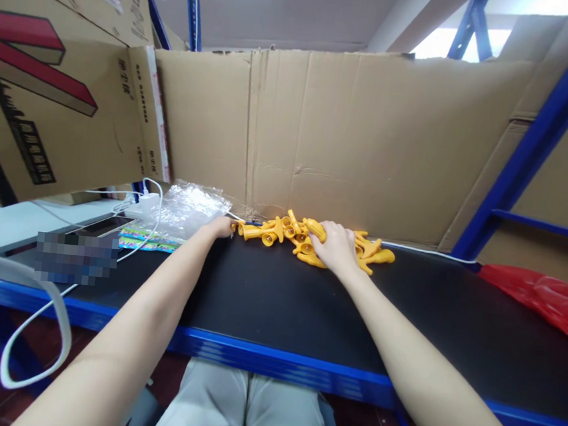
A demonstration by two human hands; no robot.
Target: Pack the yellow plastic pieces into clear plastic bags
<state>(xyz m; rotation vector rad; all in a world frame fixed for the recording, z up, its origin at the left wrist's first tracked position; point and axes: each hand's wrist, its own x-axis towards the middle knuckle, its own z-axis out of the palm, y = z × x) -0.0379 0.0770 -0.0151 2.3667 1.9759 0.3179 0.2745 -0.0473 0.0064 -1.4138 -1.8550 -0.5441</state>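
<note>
A pile of yellow plastic pieces (289, 232) lies along the back of the black shelf top, some with round hollow ends and some curved like peeled bananas. My right hand (337, 246) rests over the pile's right part, its fingers closed about a yellow banana-shaped piece (315, 229). At the pile's left end is my left hand (221, 226), with its fingers drawn together at a small yellow piece (235, 227). Its fingertips are partly hidden. More yellow pieces (383, 256) stick out to the right of my right hand.
Crumpled clear plastic (191, 207) lies left of my left hand, over a colourful packet (145, 240). White cables (44, 307) loop at the left. A cardboard wall (371, 141) closes off the back. Red plastic (540, 298) lies at the right. Blue shelf edge (280, 360) runs in front.
</note>
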